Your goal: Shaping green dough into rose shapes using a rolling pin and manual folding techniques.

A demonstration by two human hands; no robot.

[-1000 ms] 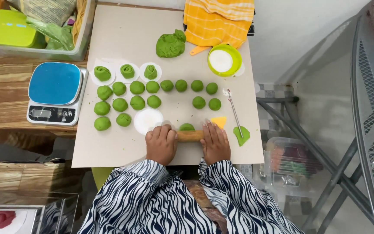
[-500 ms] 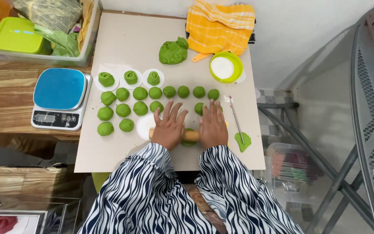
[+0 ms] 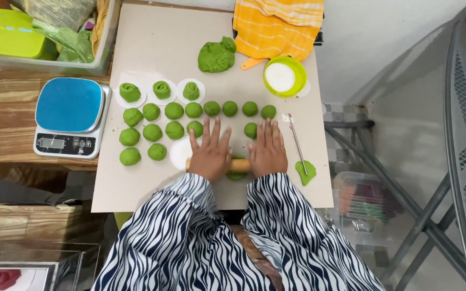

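My left hand (image 3: 210, 150) and my right hand (image 3: 268, 148) lie flat, fingers spread, on a wooden rolling pin (image 3: 239, 165) across the near part of the beige board (image 3: 152, 64). Under the pin a flattened piece of green dough (image 3: 237, 175) shows between the hands. Several green dough balls (image 3: 174, 111) sit in rows just beyond my fingers. Three rolled green spirals (image 3: 161, 89) rest on white paper rounds behind them. A white paper round (image 3: 179, 152) lies beside my left hand.
A large green dough lump (image 3: 216, 54), a green bowl of white flour (image 3: 283, 76) and an orange striped cloth (image 3: 277, 24) sit at the board's far end. A thin metal stick (image 3: 297, 142) and a dough scrap (image 3: 306, 171) lie right. A blue kitchen scale (image 3: 70, 116) stands left.
Both hands have slid forward over the rolling pin, from gripping it near the board's front edge to lying flat with fingers stretched toward the dough balls.
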